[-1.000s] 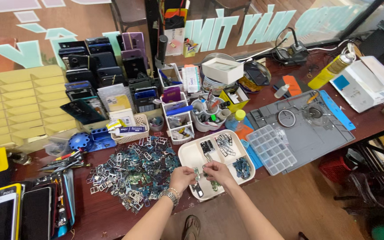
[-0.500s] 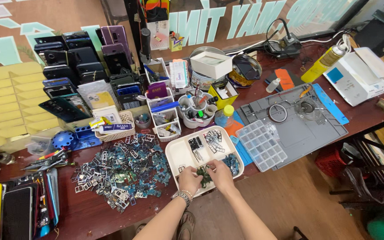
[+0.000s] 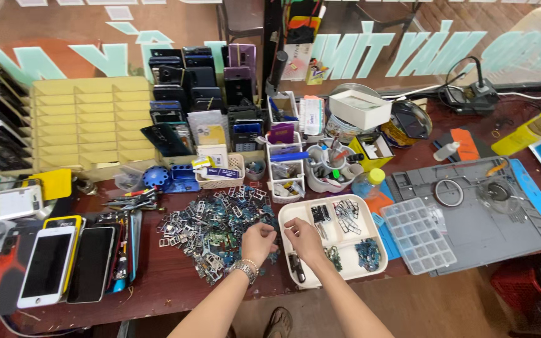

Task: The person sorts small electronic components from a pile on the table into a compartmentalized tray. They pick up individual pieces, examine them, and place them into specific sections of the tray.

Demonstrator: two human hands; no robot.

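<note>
My left hand (image 3: 258,240), with a beaded bracelet at the wrist, rests with curled fingers on the right edge of a pile of small metal phone parts (image 3: 211,225). What its fingers hold is hidden. My right hand (image 3: 303,241) hovers over the left side of a white divided tray (image 3: 370,260), thumb and forefinger pinched together on a tiny part. The tray's compartments hold small dark parts and flex cables. The two hands are almost touching at the tray's left rim.
Several phones (image 3: 48,263) lie at the left. A yellow slotted organiser (image 3: 89,122) and racks of phones stand behind. A clear compartment box (image 3: 417,235) lies on a grey work mat (image 3: 483,228). A white tool cup (image 3: 330,169) stands behind the tray. A sandalled foot (image 3: 278,322) shows below the table edge.
Both hands have shifted left from the middle of the tray to its left rim. My left hand now lies on the pile of parts.
</note>
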